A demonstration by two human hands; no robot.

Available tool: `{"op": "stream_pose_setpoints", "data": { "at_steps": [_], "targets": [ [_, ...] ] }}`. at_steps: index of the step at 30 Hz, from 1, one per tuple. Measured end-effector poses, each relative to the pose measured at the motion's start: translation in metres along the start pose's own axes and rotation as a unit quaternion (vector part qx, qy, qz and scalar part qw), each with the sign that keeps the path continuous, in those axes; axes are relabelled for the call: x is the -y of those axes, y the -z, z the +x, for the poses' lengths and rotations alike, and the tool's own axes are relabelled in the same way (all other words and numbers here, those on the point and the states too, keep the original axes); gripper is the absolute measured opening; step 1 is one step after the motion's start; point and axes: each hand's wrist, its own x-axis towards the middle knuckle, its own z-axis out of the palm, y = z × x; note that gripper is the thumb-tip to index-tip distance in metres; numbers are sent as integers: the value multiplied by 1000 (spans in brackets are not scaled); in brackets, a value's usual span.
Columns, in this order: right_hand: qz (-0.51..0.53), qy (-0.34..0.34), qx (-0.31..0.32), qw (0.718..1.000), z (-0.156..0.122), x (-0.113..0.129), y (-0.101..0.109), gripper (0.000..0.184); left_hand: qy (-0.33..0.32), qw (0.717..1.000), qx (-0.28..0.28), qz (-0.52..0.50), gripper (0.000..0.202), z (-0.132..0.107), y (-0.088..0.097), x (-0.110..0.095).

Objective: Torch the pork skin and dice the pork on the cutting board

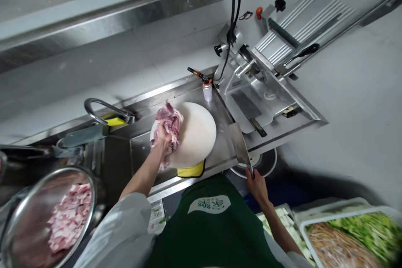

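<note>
L hand (pixel 163 135) grips raw meat (pixel 172 122) (prob. soft, slick, floppy; hold from top), R hand (pixel 256 184) clenches cleaver (pixel 239 145) handle.

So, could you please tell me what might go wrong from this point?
1. The left hand grips the raw meat; if it slips during chopping, fingers could meet the cleaver.
2. The right hand holds the cleaver at the counter edge, close to the body.
3. Meat sits at the cutting board rim and may slide off.

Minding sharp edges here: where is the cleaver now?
Head view, right side: the broad steel cleaver is held in the right hand, just right of the round white cutting board.
</note>
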Motion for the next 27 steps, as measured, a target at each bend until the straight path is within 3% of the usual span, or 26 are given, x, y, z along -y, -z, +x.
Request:
{"op": "stream_pose_setpoints", "data": {
  "at_steps": [3, 6, 8, 10, 12, 15, 18, 20, 22, 23, 26, 27],
  "targets": [
    [2, 9, 22, 1000, 20, 7, -2, 32, -46, 994, -60, -82, 46, 11, 36, -34],
    [-12, 29, 37, 999, 41, 20, -1, 33, -125, 966, -119, -192, 45, 20, 65, -74],
    [-20, 50, 42, 998, 54, 32, 0, 34, -158, 951, -147, -221, 46, 19, 73, -96],
    [-26, 67, 38, 997, 63, 44, 1, 34, -170, 946, -154, -229, 48, 9, 68, -104],
    [-27, 75, 31, 996, 68, 53, 3, 35, -174, 943, -146, -243, 48, -10, 55, -91],
    [-25, 60, 21, 998, 67, 55, 5, 36, -133, 954, -138, -231, 51, -54, 42, -36],
    [-27, 35, 11, 999, 55, 47, 8, 36, -32, 976, -166, -135, 63, -98, 61, 33],
    [-32, 23, 3, 999, 45, 40, 10, 37, -6, 966, -235, -105, 59, -114, 82, 62],
    [-36, 16, -8, 999, 37, 38, 12, 40, -25, 958, -282, -55, 53, -115, 90, 72],
    [-38, 14, -14, 999, 34, 39, 12, 42, -44, 960, -277, -8, 49, -111, 85, 70],
    [-56, 23, -36, 998, 34, 54, 12, 51, -95, 961, -169, 195, 39, -88, 42, 52],
    [-63, 33, -39, 997, 37, 62, 12, 53, -99, 960, -146, 216, 38, -79, 24, 46]
  ]
}}
